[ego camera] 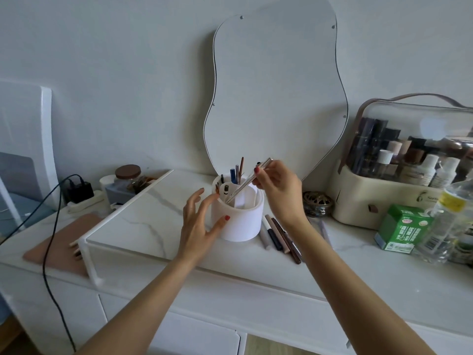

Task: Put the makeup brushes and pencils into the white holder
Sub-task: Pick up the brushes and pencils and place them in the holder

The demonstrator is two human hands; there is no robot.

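1. White plastic holder (239, 221) stood at the centre of the frame on a marbled tray (143, 221), divided into compartments; several pencils and a spoolie already stood upright in its rear and left sections.
2. The right hand (277, 190) pinched a silver-handled tool (249, 179) near its upper end, thumb against fingertips; the tool slanted down to the left with its lower tip inside the holder's front compartment.
3. The left hand (201, 224) was spread wide and held nothing, its thumb touching the holder's left wall, placed to steady it.
4. Loose pencils (280, 234) lay on the tray just right of the holder, below centre.
5. Recommended technique: the tool should be brought closer to upright before release, so it would slide to the bottom rather than lever against the rim; the left hand should brace the wall against tipping.
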